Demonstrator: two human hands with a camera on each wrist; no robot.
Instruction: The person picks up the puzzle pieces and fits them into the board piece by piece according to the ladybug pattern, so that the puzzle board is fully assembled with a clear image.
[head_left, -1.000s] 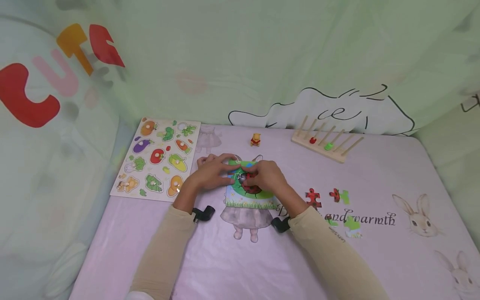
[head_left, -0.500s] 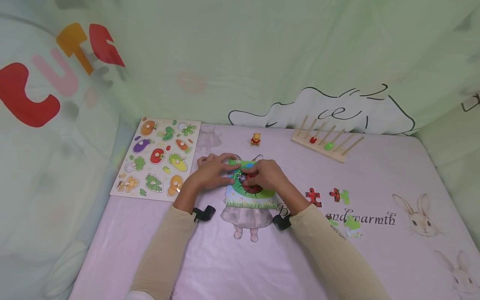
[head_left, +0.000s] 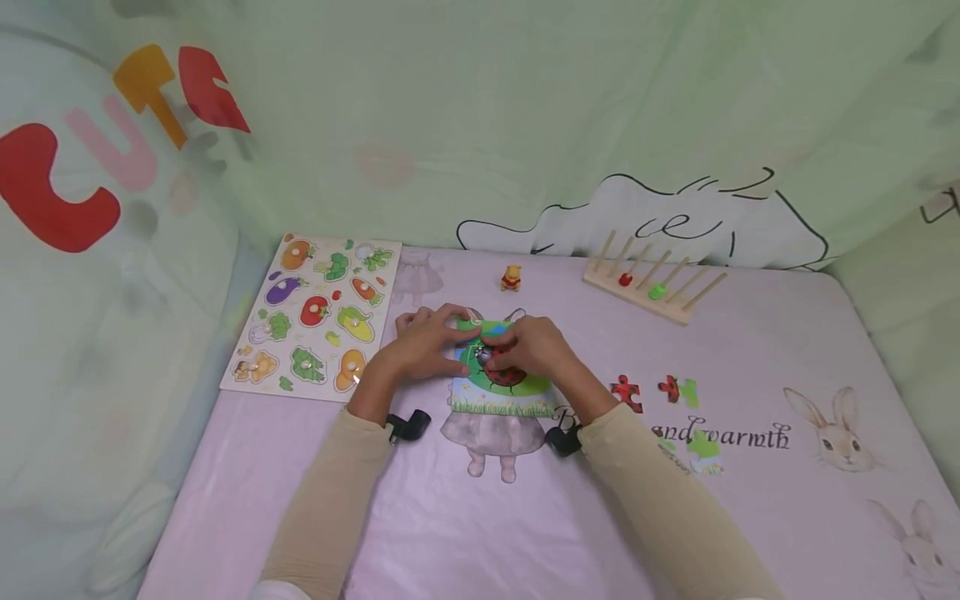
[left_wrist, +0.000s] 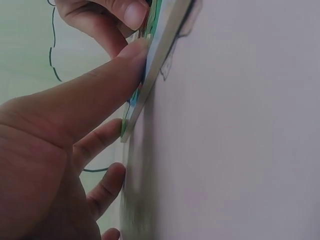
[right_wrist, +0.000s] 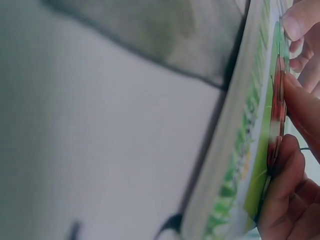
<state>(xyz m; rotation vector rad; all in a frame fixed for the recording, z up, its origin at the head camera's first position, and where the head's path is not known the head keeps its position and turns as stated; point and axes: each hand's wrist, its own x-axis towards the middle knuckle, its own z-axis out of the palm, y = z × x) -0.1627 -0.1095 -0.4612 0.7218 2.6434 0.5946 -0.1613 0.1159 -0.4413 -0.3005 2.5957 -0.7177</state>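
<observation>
A ladybug puzzle board lies at the table's middle. My left hand touches its left side, thumb on the picture and fingers towards the upper edge; in the left wrist view that hand has its thumb against the board. Over the upper right of the picture, my right hand presses with thumb and forefinger near the ladybug's head. The right wrist view shows the right hand, other fingers bent at the board. Whether a loose piece lies under its fingertips is hidden.
Right of the board lie loose puzzle pieces, including a red one and a green one. A vegetable board is at left, a small bear figure behind, and a wooden peg rack at back right.
Both hands stay at the puzzle board in nearly the same place. The right hand has shifted very slightly upward in the head view.
</observation>
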